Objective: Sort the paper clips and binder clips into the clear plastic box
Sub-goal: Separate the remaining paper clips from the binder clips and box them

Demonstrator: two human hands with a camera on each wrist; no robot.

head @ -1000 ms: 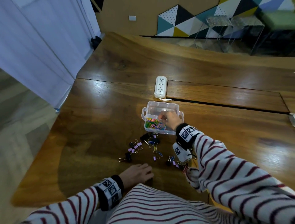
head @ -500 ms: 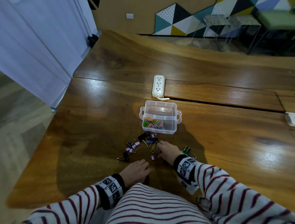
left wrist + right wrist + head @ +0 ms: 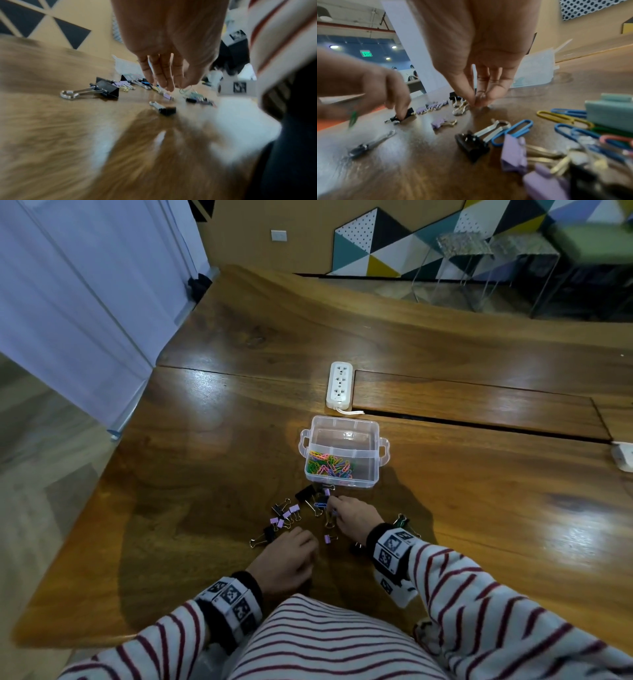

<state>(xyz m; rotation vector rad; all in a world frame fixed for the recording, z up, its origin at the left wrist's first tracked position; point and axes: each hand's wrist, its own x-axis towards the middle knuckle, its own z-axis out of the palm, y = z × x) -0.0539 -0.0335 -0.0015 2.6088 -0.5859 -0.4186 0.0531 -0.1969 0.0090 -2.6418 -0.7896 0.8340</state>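
The clear plastic box (image 3: pixel 371 474) stands on the wooden table, with coloured paper clips (image 3: pixel 329 465) in its near compartment. Several black and lilac binder clips (image 3: pixel 289 513) lie scattered in front of it. My right hand (image 3: pixel 331 503) reaches into them just short of the box; its fingertips (image 3: pixel 476 102) pinch together at the table on a small clip that they hide. My left hand (image 3: pixel 308 539) hovers by a black binder clip (image 3: pixel 265 535), fingers hanging down (image 3: pixel 169 85), and a green paper clip (image 3: pixel 353 119) dangles from its thumb side.
A white power strip (image 3: pixel 339 385) lies just behind the box, beside a long slot in the table (image 3: pixel 479 422). More paper clips and binder clips (image 3: pixel 565 129) lie under my right wrist. The table's left edge (image 3: pixel 113 474) drops to the floor.
My right hand left the box, came back to the loose clips, then reached forward and pinched down near the box. My left hand crept forward toward the black binder clip.
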